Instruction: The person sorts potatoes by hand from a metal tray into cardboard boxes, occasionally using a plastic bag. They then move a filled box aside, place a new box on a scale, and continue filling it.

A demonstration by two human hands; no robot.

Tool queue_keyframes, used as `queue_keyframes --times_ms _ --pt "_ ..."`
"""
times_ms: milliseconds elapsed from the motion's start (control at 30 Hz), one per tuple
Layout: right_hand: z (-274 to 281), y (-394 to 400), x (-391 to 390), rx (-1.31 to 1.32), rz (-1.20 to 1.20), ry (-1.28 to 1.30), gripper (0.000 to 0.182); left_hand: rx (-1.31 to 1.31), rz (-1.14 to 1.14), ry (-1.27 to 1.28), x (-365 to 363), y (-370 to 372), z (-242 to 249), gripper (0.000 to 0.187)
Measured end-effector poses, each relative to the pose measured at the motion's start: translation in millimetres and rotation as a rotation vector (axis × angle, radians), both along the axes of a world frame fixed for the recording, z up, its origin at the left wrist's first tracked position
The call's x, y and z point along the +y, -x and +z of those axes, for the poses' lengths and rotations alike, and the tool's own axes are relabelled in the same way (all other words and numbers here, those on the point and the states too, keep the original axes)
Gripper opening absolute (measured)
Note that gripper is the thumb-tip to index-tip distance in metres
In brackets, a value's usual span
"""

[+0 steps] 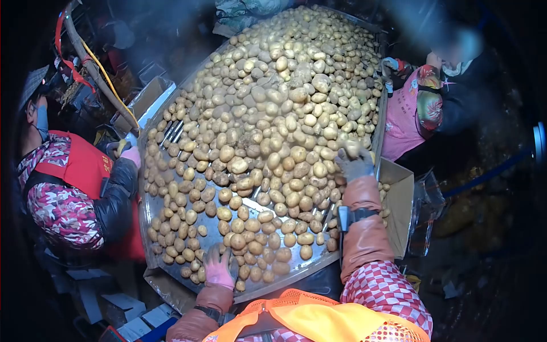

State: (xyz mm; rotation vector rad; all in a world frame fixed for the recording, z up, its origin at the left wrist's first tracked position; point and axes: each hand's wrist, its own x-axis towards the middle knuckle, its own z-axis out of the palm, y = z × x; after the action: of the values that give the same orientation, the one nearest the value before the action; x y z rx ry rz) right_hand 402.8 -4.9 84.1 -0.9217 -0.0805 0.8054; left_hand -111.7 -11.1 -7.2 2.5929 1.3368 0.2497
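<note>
A large heap of potatoes [268,131] covers a metal sorting table [307,265]. My left hand [219,269], in a pink and grey glove, reaches onto the near edge of the table. Its fingers are spread, touching loose potatoes [242,245]. On the right side of the heap, my right hand [355,165] wears a dark grey glove. Its fingers curl around a potato [352,149], raised slightly above the others.
One person [68,188] in a red apron stands at the left edge, a co-worker [407,117] in a pink apron at the right. Open cardboard boxes [399,199] flank the table. A wooden pole [94,62] leans at the upper left.
</note>
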Motion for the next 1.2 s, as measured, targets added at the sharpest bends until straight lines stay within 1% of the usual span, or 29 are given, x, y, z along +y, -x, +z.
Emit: queue_keyframes --times_ms 33,67,100,133,167,200,233,300,367,500,567,733,833,900,933,967,1000,1033,1067,1100,1133,1167,1200 --pt "28 13 -6 0.249 -0.175 -0.113 0.037 0.001 -0.006 0.004 1 0 0 0.049" --pt "24 2 -5 0.169 -0.216 -0.008 0.035 0.000 -0.010 0.004 1 1 -1 0.049" --pt "5 -25 -5 0.091 -0.255 0.097 0.034 -0.001 -0.010 0.004 2 1 -3 0.049" --pt "-28 -67 -7 0.013 -0.293 0.201 0.033 0.011 -0.001 0.014 2 2 -6 0.051" --pt "-34 -89 5 -0.237 -0.204 0.480 0.034 0.036 0.000 0.028 -1 4 -6 0.051" --pt "-25 -96 21 -0.593 -0.045 0.886 0.035 0.048 0.007 0.025 -3 5 -12 0.051" --pt "-17 -101 38 -0.876 0.112 1.205 0.037 0.057 0.018 0.016 -2 4 -17 0.051" --pt "-3 -98 63 -1.059 0.346 1.548 0.040 0.048 0.013 0.043 0 4 -13 0.053" --pt "7 -93 79 -1.148 0.436 1.682 0.041 0.047 0.010 0.044 2 3 -7 0.054" --pt "18 -72 82 -1.279 0.390 1.706 0.041 0.035 0.021 0.064 2 -4 7 0.053" --pt "17 -66 81 -1.320 0.366 1.700 0.041 0.065 0.016 0.026 1 -1 -7 0.054" --pt "17 -56 77 -1.368 0.323 1.648 0.042 0.073 0.032 0.047 0 -1 -2 0.056" --pt "28 -52 78 -1.384 0.302 1.599 0.042 0.022 0.025 0.058 -1 1 -4 0.057" --pt "33 -47 73 -1.367 0.271 1.499 0.043 0.011 0.026 0.014 -2 2 -9 0.058" --pt "26 -49 68 -1.372 0.228 1.420 0.043 0.007 0.026 -0.008 -3 2 -12 0.058" --pt "5 -59 67 -1.089 0.154 1.070 0.046 0.008 0.024 -0.002 -3 2 -11 0.059" --pt "-30 -76 65 -0.797 0.084 0.727 0.050 0.013 0.021 0.008 -1 1 -7 0.060" --pt "-38 -66 50 -0.873 0.018 0.684 0.052 0.026 0.010 0.026 -2 1 -5 0.061" --pt "-48 -58 34 -0.950 -0.048 0.642 0.054 0.091 0.045 0.055 -4 1 -8 0.062" --pt "-28 -21 14 -0.495 0.003 0.253 0.051 0.171 0.068 0.093 -6 3 -16 0.063" --pt "-25 2 1 -0.235 0.039 0.053 0.050 0.136 0.076 0.109 -6 6 -30 0.064" --pt "-27 21 -12 -0.078 0.067 -0.080 0.050 0.097 0.088 0.116 -4 8 -43 0.065" --pt "-32 39 -23 0.045 0.091 -0.185 0.049 0.089 0.055 0.070 -5 11 -42 0.066"
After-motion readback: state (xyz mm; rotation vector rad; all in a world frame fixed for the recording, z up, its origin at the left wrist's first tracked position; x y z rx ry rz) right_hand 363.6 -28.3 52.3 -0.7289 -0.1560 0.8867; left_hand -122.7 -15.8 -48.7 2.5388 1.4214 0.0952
